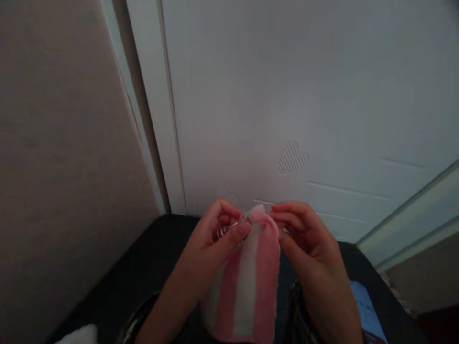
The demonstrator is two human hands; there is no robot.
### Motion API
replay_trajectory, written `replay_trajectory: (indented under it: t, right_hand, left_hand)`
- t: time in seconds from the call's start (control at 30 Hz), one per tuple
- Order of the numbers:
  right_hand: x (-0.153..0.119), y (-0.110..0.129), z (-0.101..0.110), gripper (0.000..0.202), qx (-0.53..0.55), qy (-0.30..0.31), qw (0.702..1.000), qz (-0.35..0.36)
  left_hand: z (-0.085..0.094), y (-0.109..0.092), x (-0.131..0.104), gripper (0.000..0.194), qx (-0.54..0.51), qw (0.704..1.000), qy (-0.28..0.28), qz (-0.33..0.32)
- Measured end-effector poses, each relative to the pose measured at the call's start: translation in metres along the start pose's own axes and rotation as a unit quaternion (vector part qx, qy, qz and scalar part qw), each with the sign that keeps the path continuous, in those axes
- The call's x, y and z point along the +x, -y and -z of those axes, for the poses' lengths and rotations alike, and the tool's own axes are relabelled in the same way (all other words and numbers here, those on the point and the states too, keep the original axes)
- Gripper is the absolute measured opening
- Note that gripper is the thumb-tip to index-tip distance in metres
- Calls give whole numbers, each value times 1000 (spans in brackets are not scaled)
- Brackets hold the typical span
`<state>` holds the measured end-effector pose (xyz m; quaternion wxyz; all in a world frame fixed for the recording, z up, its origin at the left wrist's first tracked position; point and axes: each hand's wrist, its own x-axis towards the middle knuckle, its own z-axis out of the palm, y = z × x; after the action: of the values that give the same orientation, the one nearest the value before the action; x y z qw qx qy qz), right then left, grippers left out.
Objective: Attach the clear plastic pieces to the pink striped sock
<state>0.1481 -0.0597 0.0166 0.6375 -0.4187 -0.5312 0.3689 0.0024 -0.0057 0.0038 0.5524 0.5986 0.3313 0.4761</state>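
– Dim white panel [322, 86] with ribbed hearts [293, 158] across the back, dark flat surface [143, 272] below it. Where's the workpiece?

– Lower centre of frame: pink-and-white striped plush cloth [245, 286], top edge bunched between both hands.

– Finger state?

– Left hand [215, 239]: thumb and index nearly closed, pinching a transparent, glossy, looped piece [222, 231] at the cloth's top left. Right hand [311, 243]: fingers curled, thumb against the pink fold at top right. Can't tell if it really grips.

– Failure modes?

– My read: clear piece looks slick, so a loose left pinch could drop it. In this light it'd be hard to spot. Cloth looks soft; uneven pull between hands could twist the fold or slip it free. Loops could snag the pile if tugged sideways. Can't see how, or whether, piece and cloth are joined.

– Anything around?

– Flat blue printed packet [367, 306], lower right, just beside the right forearm [335, 306]. Elbow swings out, packet could get shoved. Also a white item [81, 334], lower left edge, mostly cut off.
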Motion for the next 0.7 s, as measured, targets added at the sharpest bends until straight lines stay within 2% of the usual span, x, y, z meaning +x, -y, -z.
replay_trajectory:
  t: [0.13,0.33,0.53,0.7]
  right_hand:
    - [2,-1,-3,23,-10,24,1000,12]
    - [3,-4,3,17,-132,-2,989,63]
    - [4,-3,3,16,-160,39,983,85]
    - [7,-8,-7,12,-202,-13,973,113]
  left_hand:
    - [0,1,-3,19,22,999,-3,-29]
    - [-1,2,-6,20,27,999,4,-23]
    - [-5,3,-5,19,-50,999,-1,6]
    - [-7,0,-5,19,-54,998,-29,-22]
